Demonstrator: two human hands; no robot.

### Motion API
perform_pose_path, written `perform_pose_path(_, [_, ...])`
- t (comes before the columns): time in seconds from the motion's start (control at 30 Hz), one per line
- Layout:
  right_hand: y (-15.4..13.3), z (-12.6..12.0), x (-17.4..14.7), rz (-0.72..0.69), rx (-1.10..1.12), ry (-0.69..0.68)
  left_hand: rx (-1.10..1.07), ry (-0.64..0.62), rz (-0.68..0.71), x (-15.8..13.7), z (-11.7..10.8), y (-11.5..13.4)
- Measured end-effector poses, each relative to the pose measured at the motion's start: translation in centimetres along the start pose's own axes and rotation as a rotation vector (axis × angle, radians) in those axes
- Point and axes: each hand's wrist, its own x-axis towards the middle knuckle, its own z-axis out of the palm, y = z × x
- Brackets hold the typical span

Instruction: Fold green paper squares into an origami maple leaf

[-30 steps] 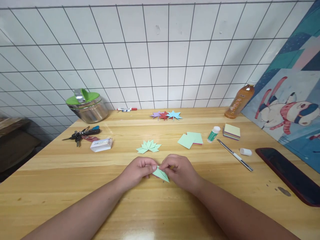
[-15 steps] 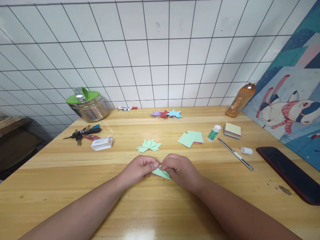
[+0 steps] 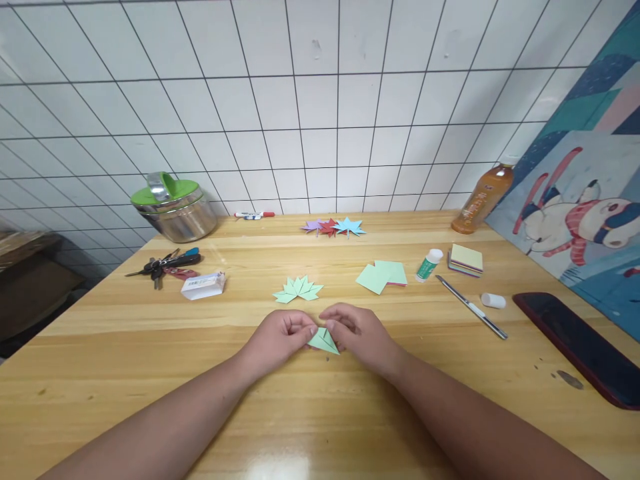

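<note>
Head view: a folded green paper is being handled between the left grip and the right grip, over the near middle of the bench; whether the wood is being touched by it cannot be told. Its left corner is being covered by the left grip, where it is being pinched between thumb and fingers. Its right side is being touched by the right grip, partly opened, with the index finger being held apart from the thumb; the other fingers are being partly hidden, so whether a pinch is being made there cannot be told. Both forearms are being cut off by the bottom edge, and a dark phone by the right edge. Just beyond, a green paper fan is being seen whole. Farther back, a red paper leaf is being partly covered by a blue paper leaf.
</note>
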Motion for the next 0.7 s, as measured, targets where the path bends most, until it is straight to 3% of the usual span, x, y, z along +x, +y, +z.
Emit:
perform_pose_path(0.17, [0.14,0.24,0.25,0.064,-0.116,0.018,0.058,0.014,0.016,-0.07,0.24,-0.05])
perform_pose_path(0.7, [-0.24,-0.05,0.44,0.135,-0.017,-0.025,0.057,-0.034,0.056,-0.13,0.5,-0.45])
